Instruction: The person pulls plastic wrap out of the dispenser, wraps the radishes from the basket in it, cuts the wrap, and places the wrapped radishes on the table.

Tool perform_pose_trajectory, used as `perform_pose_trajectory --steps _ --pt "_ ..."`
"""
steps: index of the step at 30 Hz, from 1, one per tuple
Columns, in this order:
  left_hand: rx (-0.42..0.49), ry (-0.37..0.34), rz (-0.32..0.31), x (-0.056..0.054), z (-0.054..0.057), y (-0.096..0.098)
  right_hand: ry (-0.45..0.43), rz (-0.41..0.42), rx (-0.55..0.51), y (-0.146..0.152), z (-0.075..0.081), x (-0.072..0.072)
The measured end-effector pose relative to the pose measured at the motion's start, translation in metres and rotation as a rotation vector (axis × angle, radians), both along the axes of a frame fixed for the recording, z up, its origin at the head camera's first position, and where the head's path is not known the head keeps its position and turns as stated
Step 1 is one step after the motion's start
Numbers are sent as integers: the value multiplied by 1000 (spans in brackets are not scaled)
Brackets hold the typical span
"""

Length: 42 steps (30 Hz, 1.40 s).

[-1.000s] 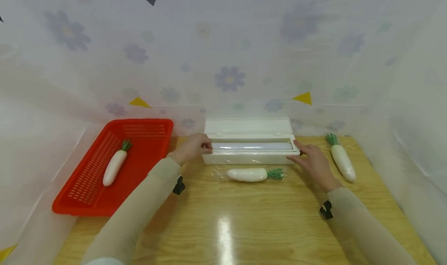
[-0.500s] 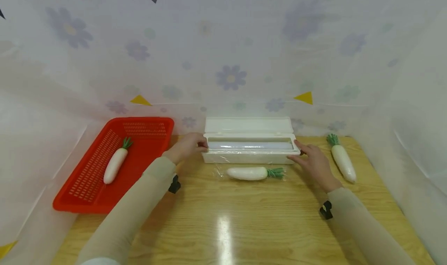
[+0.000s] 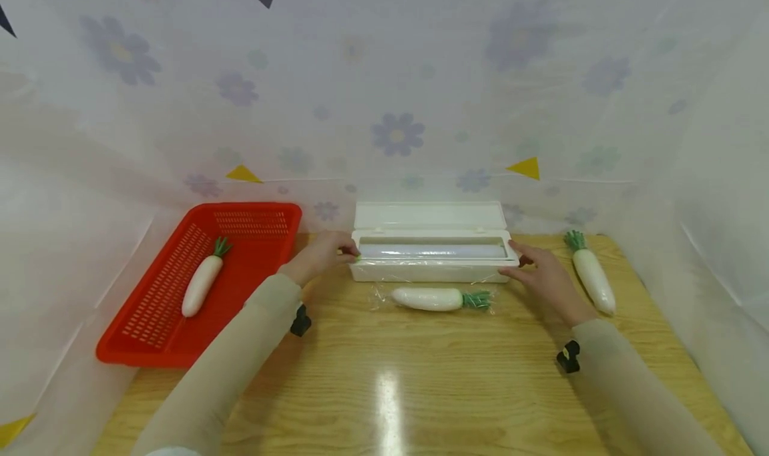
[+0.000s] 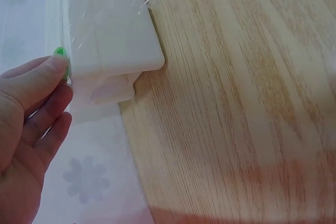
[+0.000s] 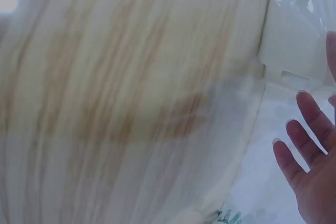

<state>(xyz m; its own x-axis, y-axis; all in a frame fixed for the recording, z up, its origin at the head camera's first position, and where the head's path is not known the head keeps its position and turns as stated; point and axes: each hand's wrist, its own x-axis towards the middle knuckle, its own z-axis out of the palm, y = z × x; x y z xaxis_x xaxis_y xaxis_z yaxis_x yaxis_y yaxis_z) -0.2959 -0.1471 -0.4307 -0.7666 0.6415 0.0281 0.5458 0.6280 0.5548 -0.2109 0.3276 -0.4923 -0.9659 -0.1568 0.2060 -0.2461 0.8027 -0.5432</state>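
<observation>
A white cling film dispenser [image 3: 429, 272] stands at the table's back, its lid [image 3: 429, 215] raised and a roll of film [image 3: 432, 251] inside. At its left front corner, my left hand [image 3: 321, 256] pinches a small green slider cutter [image 4: 61, 53] between thumb and fingers. My right hand [image 3: 543, 279] holds the dispenser's right end with thumb and forefinger; the other fingers [image 5: 302, 136] are spread below. Just in front lies a white radish [image 3: 428, 300] with green leaf stubs, surrounded by clear film that reaches back to the dispenser's front.
A red plastic basket [image 3: 252, 296] at the left holds another white radish [image 3: 202, 286]. On the right of the table [image 3: 456, 382] lies a third radish [image 3: 593, 281], shiny as if in film. Pale flowered sheeting [image 3: 396, 89] encloses the back and sides.
My left hand has slid a little left along the dispenser's front edge to its left corner. My right hand has kept its hold on the right end. The radishes have stayed put.
</observation>
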Motion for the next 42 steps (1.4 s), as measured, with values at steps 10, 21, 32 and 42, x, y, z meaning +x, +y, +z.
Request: perform_pose_trajectory --steps 10,21,32,42 --pt "-45 36 44 4 -3 -3 -16 12 37 4 11 11" --pt "119 461 122 51 -13 31 717 255 204 -37 26 22" --pt "-70 412 -56 92 -47 95 419 372 527 -97 3 42" --pt "-44 377 -10 99 -65 103 416 275 638 -115 -10 44"
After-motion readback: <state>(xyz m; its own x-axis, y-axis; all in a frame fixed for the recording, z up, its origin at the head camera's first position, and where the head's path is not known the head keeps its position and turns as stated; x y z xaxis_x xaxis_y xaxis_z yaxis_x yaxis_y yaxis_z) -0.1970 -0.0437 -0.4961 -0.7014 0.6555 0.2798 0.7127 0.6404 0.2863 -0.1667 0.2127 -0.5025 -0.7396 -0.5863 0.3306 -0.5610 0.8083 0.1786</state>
